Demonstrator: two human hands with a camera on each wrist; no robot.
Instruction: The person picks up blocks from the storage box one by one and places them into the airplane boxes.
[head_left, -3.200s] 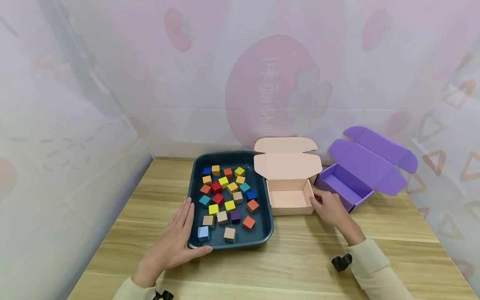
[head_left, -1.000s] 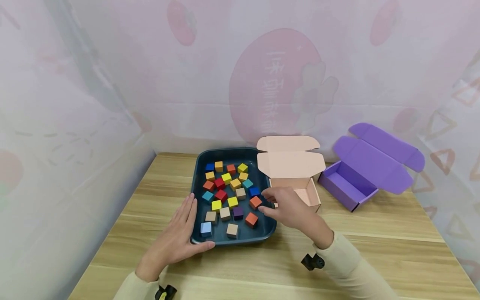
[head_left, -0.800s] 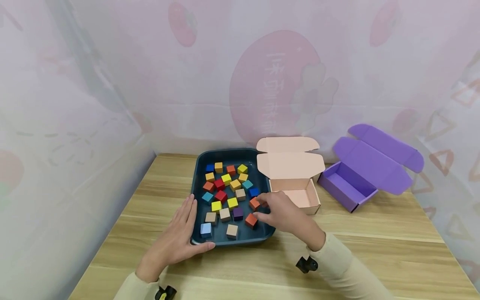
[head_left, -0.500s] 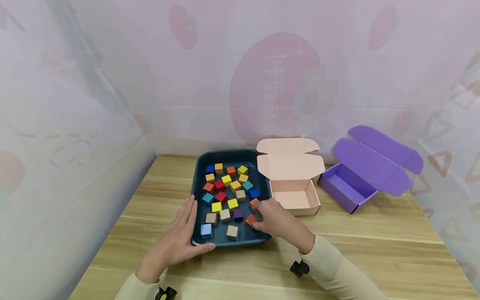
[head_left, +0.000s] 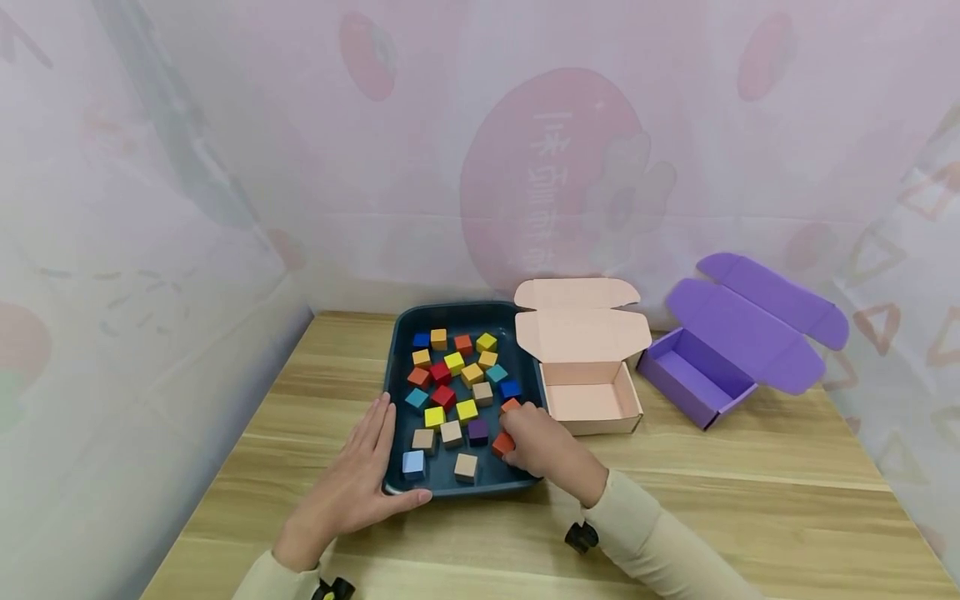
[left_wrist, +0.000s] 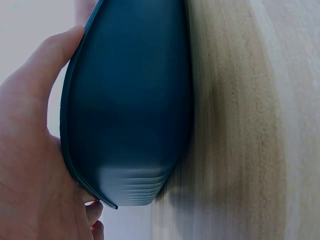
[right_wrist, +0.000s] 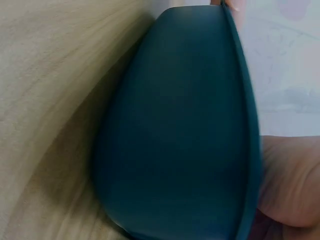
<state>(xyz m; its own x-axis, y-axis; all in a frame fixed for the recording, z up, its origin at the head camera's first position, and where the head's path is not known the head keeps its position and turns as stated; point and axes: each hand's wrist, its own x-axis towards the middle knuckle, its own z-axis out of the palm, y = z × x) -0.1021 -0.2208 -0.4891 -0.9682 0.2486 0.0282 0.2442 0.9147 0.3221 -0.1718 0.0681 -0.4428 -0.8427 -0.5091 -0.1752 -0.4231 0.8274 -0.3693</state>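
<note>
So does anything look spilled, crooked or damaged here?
Nothing looks spilled or damaged; the visible blocks all lie inside the tray. Only the purple box looks askew, turned at an angle beside the straighter peach box.

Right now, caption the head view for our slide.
Left hand on tray, right hand gripping an orange block inside it.

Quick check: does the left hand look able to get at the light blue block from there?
Probably yes. The left hand rests against the tray at the corner where the light blue block sits; no other block lies between, just the tray's side to clear.
</note>
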